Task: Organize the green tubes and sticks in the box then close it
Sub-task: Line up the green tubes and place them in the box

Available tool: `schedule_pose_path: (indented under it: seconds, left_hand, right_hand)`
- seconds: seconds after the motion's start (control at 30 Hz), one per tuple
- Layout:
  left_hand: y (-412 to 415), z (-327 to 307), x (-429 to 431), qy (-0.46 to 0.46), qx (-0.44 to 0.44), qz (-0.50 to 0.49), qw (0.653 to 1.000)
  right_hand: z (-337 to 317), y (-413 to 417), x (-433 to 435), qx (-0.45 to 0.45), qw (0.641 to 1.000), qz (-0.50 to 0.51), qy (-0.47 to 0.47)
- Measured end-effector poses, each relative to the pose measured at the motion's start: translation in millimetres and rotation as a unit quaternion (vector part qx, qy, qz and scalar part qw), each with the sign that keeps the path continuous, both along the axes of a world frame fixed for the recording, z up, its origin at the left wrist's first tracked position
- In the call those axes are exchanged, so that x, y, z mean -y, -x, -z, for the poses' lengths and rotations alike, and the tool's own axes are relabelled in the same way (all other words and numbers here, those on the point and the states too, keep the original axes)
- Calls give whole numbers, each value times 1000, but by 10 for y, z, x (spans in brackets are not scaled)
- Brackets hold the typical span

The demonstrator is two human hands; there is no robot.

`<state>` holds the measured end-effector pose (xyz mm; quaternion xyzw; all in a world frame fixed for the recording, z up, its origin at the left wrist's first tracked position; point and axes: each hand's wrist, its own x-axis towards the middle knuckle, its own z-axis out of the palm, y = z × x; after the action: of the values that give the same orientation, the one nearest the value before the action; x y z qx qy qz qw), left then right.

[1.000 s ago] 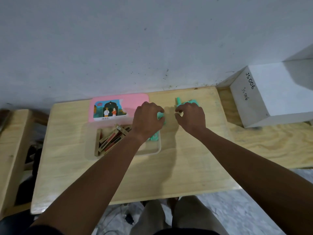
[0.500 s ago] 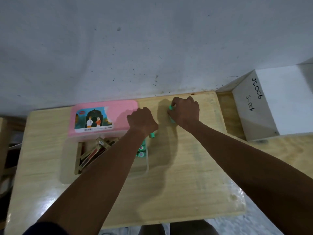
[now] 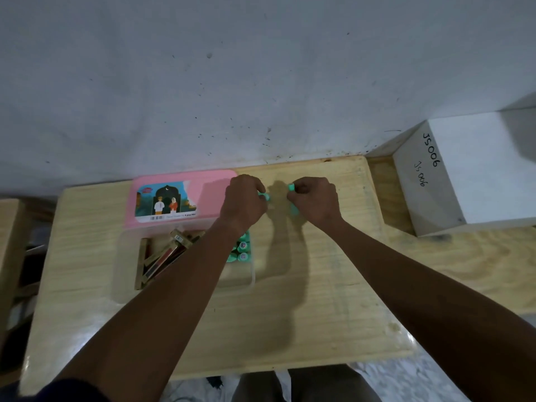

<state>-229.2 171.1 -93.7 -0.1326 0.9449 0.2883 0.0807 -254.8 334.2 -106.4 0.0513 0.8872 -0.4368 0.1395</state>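
A clear plastic box stands open on the wooden table, its pink lid with a picture label lying just behind it. Wooden sticks lie jumbled in the box's left half. Several green tubes stand at its right side, partly hidden by my left forearm. My left hand is closed on a green tube just right of the lid. My right hand grips more green tubes a short gap away.
The wooden table runs against a white wall. A white box marked JS006 sits at the right on a lower wooden surface. Another wooden piece stands at the left. My legs show below the table's front edge.
Both hands have drawn together behind the box's right corner, each now showing green tubes. The camera view has shifted, so the box sits further right in the frame.
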Motion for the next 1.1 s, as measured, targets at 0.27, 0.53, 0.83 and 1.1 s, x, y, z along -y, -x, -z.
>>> schedule_pose_path:
  seconds: [0.27, 0.53, 0.83, 1.1]
  left_hand:
    - [-378, -607, 312, -92, -101, 10, 991]
    - [-1022, -1006, 826, -65, -58, 67, 994]
    - [-1360, -697, 872, -30, 27, 156, 987]
    - [-1430, -473, 799, -23, 10, 151, 988]
  right_hand:
    - [-413, -392, -84, -3, 985, 4, 173]
    - [-755, -909, 184, -5, 979, -105, 173]
    - [-648, -1239, 411, -45, 975, -218, 30]
    - [-473, -1314, 465, -119, 930, -334, -94]
